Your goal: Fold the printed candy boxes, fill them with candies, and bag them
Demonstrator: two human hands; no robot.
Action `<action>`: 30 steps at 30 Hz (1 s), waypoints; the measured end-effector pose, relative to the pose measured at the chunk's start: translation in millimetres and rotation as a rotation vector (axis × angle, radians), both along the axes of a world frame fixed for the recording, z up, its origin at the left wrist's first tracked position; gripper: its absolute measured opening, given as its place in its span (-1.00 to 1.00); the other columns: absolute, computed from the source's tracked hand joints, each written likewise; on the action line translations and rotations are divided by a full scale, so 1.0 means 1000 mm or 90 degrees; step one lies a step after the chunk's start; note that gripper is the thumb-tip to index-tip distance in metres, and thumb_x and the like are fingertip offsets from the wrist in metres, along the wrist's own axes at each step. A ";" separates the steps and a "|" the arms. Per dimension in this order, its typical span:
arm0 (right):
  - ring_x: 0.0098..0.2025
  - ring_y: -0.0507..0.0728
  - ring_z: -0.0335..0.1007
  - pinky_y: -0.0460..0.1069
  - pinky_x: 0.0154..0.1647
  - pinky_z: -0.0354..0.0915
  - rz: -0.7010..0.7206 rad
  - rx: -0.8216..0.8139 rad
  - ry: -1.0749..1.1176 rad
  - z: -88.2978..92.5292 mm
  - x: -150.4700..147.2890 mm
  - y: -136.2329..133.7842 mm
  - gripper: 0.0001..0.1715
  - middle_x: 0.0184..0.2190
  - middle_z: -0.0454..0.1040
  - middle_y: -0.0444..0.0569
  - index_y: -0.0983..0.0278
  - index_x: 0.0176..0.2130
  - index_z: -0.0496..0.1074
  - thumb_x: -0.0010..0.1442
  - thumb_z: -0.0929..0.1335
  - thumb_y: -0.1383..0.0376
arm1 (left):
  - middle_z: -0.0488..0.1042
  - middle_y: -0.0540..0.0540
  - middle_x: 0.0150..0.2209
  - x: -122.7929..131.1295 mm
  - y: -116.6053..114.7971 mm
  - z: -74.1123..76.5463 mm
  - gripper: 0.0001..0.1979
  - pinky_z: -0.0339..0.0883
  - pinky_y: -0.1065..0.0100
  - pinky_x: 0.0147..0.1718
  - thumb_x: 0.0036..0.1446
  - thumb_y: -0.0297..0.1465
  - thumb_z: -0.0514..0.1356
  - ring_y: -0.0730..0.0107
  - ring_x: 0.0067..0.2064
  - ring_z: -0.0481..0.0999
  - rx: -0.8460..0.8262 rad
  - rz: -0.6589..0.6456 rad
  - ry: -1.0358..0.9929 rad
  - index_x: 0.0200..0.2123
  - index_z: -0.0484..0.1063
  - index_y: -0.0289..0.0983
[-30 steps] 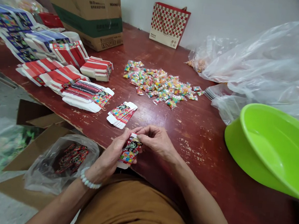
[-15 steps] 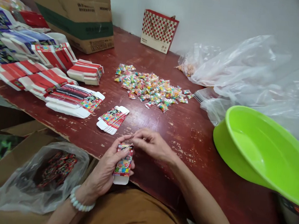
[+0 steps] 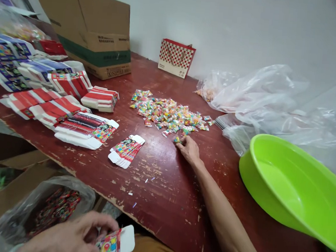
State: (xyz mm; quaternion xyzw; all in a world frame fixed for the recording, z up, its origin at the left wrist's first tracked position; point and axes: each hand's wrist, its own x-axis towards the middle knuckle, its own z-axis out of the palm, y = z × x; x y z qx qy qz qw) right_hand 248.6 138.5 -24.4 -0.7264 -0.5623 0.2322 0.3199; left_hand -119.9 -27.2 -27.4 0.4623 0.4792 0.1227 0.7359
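Observation:
My left hand [image 3: 70, 236] is low at the bottom edge, below the table's front, closed on a small printed paper box [image 3: 115, 244] with its white flap open. My right hand [image 3: 188, 149] is stretched out across the red table [image 3: 163, 187], fingers curled and pinching at a wrapped candy [image 3: 177, 139] on the near edge of the pile of colourful candies [image 3: 169, 112]. A short stack of flat printed boxes [image 3: 127, 150] lies to the left of that hand.
A green plastic basin [image 3: 291, 186] sits at the right. Clear plastic bags [image 3: 274, 99] lie behind it. Stacks of flat red and blue cartons [image 3: 43, 89] and a cardboard box [image 3: 88, 30] fill the left. A bag of filled boxes [image 3: 53, 210] sits below the table.
My right hand left the small box and reached forward to the candy pile. My left hand dropped towards my lap with the box, whose flap now stands open.

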 end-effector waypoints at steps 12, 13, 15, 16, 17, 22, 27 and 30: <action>-0.31 0.04 0.38 -0.05 -0.25 0.31 0.368 0.006 0.439 0.052 -0.075 -0.108 -0.78 -0.30 0.49 -0.09 0.23 -0.16 0.47 0.21 0.40 0.18 | 0.54 -0.10 -0.17 0.070 0.029 0.044 -0.58 0.41 0.29 -0.18 0.13 -0.30 0.27 0.24 -0.20 0.49 0.089 0.092 -0.147 0.08 0.43 -0.17; -0.29 0.04 0.39 -0.04 -0.23 0.32 0.362 0.022 0.409 0.052 -0.077 -0.110 -0.79 -0.30 0.48 -0.09 0.23 -0.14 0.47 0.22 0.40 0.22 | 0.53 -0.08 -0.17 0.075 0.029 0.044 -0.59 0.40 0.31 -0.20 0.14 -0.33 0.25 0.27 -0.21 0.47 0.099 0.081 -0.163 0.08 0.41 -0.18; -0.32 0.04 0.38 -0.04 -0.27 0.32 0.348 0.043 0.368 0.049 -0.080 -0.112 -0.77 -0.32 0.47 -0.11 0.23 -0.10 0.45 0.20 0.40 0.27 | 0.49 -0.04 -0.20 0.080 0.028 0.043 -0.64 0.39 0.36 -0.25 0.15 -0.41 0.20 0.33 -0.24 0.44 0.121 0.064 -0.175 0.05 0.41 -0.19; -0.35 0.04 0.37 -0.05 -0.30 0.31 0.348 0.047 0.356 0.048 -0.080 -0.113 -0.75 -0.35 0.47 -0.12 0.23 -0.10 0.44 0.18 0.41 0.29 | 0.48 -0.02 -0.21 0.082 0.028 0.042 -0.66 0.38 0.38 -0.26 0.14 -0.44 0.18 0.35 -0.24 0.43 0.132 0.066 -0.172 0.02 0.42 -0.19; -0.37 0.03 0.36 -0.06 -0.32 0.30 0.354 0.051 0.346 0.047 -0.081 -0.115 -0.75 -0.37 0.47 -0.14 0.23 -0.11 0.44 0.17 0.42 0.30 | 0.46 0.00 -0.23 0.083 0.028 0.042 -0.66 0.37 0.40 -0.26 0.13 -0.48 0.17 0.36 -0.24 0.42 0.139 0.071 -0.171 -0.01 0.42 -0.19; -0.33 0.05 0.42 -0.04 -0.25 0.31 0.380 0.083 0.334 0.056 -0.085 -0.117 -0.87 -0.35 0.53 -0.10 0.24 -0.27 0.52 0.24 0.41 0.22 | 0.47 0.00 -0.28 0.090 0.025 0.040 -0.63 0.38 0.41 -0.39 0.00 -0.49 0.18 0.39 -0.34 0.41 0.111 0.164 -0.220 -0.06 0.41 -0.20; -0.30 0.07 0.40 -0.02 -0.23 0.30 0.242 -0.008 0.506 0.052 -0.088 -0.112 -0.74 -0.34 0.51 -0.08 0.24 -0.25 0.53 0.14 0.46 0.11 | 0.56 -0.10 -0.35 0.099 0.022 0.041 -0.67 0.41 0.33 -0.44 0.19 -0.12 0.20 0.28 -0.39 0.49 0.082 0.300 -0.250 -0.16 0.51 -0.24; -0.40 0.04 0.33 -0.05 -0.37 0.26 0.238 -0.108 0.553 0.045 -0.094 -0.115 -0.60 -0.38 0.48 -0.11 0.24 -0.18 0.51 0.00 0.53 0.13 | 0.62 -0.11 -0.27 0.102 0.021 0.039 -0.69 0.44 0.31 -0.22 0.14 -0.10 0.28 0.19 -0.18 0.55 0.123 0.393 -0.222 -0.26 0.59 -0.24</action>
